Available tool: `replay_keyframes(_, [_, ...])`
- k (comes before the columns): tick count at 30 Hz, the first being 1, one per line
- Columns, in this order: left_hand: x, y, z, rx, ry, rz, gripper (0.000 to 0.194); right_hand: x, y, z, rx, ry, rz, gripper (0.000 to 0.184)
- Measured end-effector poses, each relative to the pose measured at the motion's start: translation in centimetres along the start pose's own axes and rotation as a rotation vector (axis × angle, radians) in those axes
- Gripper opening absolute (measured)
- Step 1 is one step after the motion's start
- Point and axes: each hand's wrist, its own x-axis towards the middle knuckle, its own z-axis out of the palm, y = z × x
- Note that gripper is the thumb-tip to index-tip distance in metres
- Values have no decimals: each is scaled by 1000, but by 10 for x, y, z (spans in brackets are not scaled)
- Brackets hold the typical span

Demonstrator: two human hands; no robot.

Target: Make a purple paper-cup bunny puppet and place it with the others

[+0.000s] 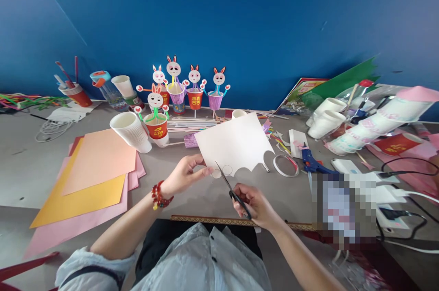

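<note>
My left hand grips a sheet of white paper by its lower left corner, thumb on top. Scalloped bites are cut out of the sheet's lower and right edge. My right hand has its fingers in the black handles of a pair of scissors. The blades lie at the paper's lower edge, between two small round outlines; whether they are parted I cannot tell. Behind the sheet stand several paper cups with rabbit-faced figures on them, such as a red cup with green arms.
Orange, yellow and pink paper sheets lie at left, near a stack of white cups. To the right are a tape roll, a blue glue gun, power strips with cables and a cup rocket. A blue wall closes the back.
</note>
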Motion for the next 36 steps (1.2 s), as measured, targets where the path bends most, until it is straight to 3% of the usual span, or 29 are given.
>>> replay_keyframes(4, [-15, 0, 24, 13, 208, 74, 28, -2, -1, 10, 5, 52, -14, 41])
replay_keyframes(7, [-17, 1, 31, 12, 243, 87, 29, -3, -5, 16, 23, 47, -12, 47])
replay_keyframes(14, [-12, 11, 21, 106, 149, 138, 27, -4, -11, 18, 54, 6, -11, 57])
replay_keyframes(36, [-9, 16, 10, 205, 50, 137, 28, -5, -10, 11, 63, -30, -1, 57])
